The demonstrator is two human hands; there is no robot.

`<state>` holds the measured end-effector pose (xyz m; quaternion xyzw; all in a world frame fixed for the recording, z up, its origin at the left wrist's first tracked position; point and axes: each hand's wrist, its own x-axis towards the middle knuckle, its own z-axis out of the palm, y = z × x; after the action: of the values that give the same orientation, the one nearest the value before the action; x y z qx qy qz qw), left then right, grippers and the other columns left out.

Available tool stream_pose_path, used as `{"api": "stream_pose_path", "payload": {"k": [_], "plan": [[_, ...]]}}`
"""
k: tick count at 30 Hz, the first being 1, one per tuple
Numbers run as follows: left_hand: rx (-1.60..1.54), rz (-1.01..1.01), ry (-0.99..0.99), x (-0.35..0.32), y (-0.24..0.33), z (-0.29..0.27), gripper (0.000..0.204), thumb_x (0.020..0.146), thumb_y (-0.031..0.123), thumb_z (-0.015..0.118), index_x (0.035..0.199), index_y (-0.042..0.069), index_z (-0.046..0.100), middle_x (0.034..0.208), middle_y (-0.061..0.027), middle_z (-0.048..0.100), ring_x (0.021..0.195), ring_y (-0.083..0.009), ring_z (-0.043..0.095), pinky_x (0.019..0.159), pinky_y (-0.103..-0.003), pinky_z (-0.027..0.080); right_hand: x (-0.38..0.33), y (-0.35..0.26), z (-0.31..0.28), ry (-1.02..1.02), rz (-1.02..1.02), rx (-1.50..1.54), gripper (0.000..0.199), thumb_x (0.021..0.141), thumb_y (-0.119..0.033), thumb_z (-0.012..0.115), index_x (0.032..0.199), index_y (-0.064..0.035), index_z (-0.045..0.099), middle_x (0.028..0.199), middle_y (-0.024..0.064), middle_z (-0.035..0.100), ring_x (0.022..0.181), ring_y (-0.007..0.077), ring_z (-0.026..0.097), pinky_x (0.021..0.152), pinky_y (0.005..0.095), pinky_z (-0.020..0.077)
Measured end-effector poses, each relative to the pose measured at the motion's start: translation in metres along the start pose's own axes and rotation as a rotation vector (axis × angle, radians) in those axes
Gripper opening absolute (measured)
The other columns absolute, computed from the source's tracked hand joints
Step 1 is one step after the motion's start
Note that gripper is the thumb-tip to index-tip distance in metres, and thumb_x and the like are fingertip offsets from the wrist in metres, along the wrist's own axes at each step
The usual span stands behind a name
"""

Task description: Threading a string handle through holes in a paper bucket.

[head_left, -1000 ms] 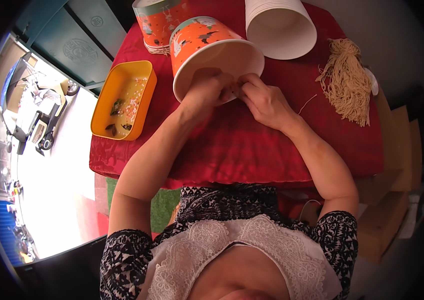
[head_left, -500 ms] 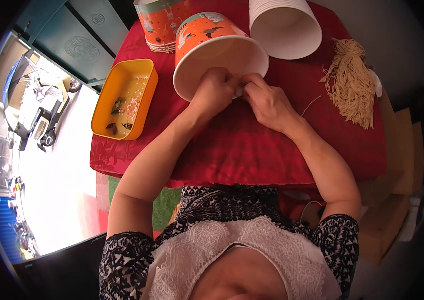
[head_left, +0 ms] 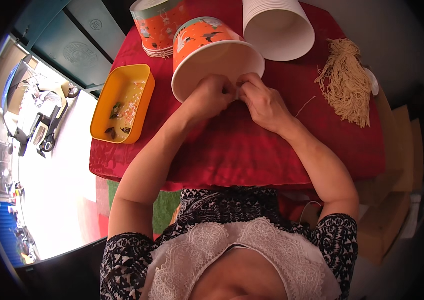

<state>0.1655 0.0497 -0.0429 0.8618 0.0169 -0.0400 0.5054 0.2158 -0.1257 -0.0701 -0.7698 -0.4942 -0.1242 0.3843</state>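
An orange printed paper bucket (head_left: 197, 42) lies tipped on its side, its white mouth toward me. At the near edge of the rim my left hand (head_left: 211, 95) and my right hand (head_left: 266, 104) meet, fingertips almost touching. Both are closed in a pinch. A small whitish bit shows between the fingertips, too small and covered to name. A thin loose string (head_left: 305, 105) lies on the cloth beside my right wrist.
A red cloth (head_left: 222, 160) covers the table. To the left stands a yellow tray (head_left: 101, 120) holding small beads and dark bits. Another orange bucket stack (head_left: 159, 27) and a white bucket stack (head_left: 279, 37) stand behind. A beige string bundle (head_left: 347, 82) lies right.
The view has shifted slightly. My hands stay pinched at the bucket's rim, with the fingertips a little further apart and the left hand slightly lower.
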Motion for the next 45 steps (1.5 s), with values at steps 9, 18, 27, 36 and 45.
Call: {"api": "stream_pose_path", "payload": {"k": [9,18,27,36,45], "plan": [[0.387,0.366,0.153,0.003,-0.012,0.013,0.012,0.076,0.005,0.064,0.085,-0.003,0.066,0.08,-0.02,0.066,0.075,-0.0291,0.065,0.071,-0.036,0.051,0.001,0.005,0.0,0.001,0.043,0.03,0.009,0.083,0.005,0.056,0.091,0.0029,0.053,0.1,0.0154,0.056,0.082,0.0373,0.062,0.064,0.0413,0.0506],[0.14,0.145,0.053,-0.004,0.002,-0.006,0.013,0.076,0.007,0.06,0.082,-0.004,0.064,0.077,-0.0184,0.066,0.073,-0.0283,0.065,0.067,-0.037,0.05,0.001,-0.003,-0.023,0.146,-0.08,0.028,0.007,0.081,0.002,0.062,0.087,0.0001,0.059,0.078,0.0126,0.061,0.066,0.0256,0.063,0.056,0.0343,0.0482],[-0.101,-0.002,0.043,-0.002,0.002,-0.001,0.01,0.08,0.006,0.057,0.082,-0.003,0.06,0.067,-0.0091,0.058,0.056,-0.0167,0.059,0.047,-0.03,0.05,-0.004,0.002,-0.026,0.004,0.324,-0.313,0.005,0.081,-0.007,0.06,0.08,-0.0025,0.058,0.067,0.0142,0.062,0.062,0.032,0.063,0.056,0.0415,0.0494],[-0.265,-0.043,0.117,-0.004,0.005,0.011,0.012,0.082,0.007,0.059,0.081,-0.005,0.059,0.068,-0.0085,0.059,0.055,-0.0138,0.057,0.046,-0.026,0.048,0.006,-0.025,-0.027,0.322,0.019,-0.248,0.008,0.079,-0.001,0.061,0.077,-0.0023,0.053,0.073,0.0129,0.062,0.063,0.0307,0.06,0.059,0.0403,0.0474],[-0.407,0.006,0.092,-0.005,0.004,0.016,0.013,0.083,0.008,0.059,0.083,-0.005,0.06,0.069,-0.0092,0.06,0.057,-0.0144,0.058,0.048,-0.026,0.049,-0.004,-0.025,-0.003,0.163,0.201,0.016,0.022,0.082,0.003,0.06,0.103,0.0029,0.053,0.085,0.0204,0.064,0.073,0.0308,0.067,0.064,0.038,0.0528]]}}
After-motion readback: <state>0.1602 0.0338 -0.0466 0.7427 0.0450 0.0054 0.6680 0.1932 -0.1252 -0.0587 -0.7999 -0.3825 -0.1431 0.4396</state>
